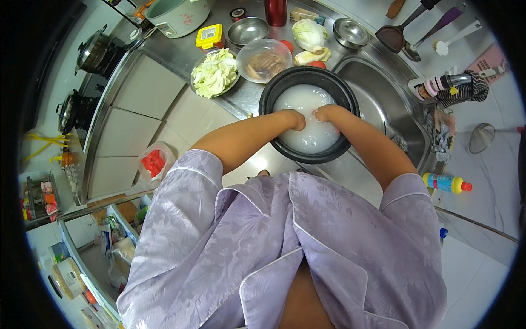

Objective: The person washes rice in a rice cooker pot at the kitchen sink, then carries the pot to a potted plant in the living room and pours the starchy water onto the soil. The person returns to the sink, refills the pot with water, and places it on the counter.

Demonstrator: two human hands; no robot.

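Observation:
A dark inner pot of a rice cooker (269, 88) stands at the counter's front edge beside the sink and holds cloudy white water (308, 142). Over its left half, my left hand (296, 120) reaches down with the fingers curled under, and the fingertips are hidden. My right hand (324, 113) dips into the water on the other side, close to my left hand. Grains of rice appear to cling to its fingers. The milky water hides what either hand touches below the surface.
Left of the pot are torn cabbage leaves (213, 76) in a bowl and a clear plastic bowl (263, 45) of brownish food. Behind stand a cabbage head (309, 35), a metal bowl (248, 31) and a rice cooker body (178, 18). The sink (372, 88) lies right.

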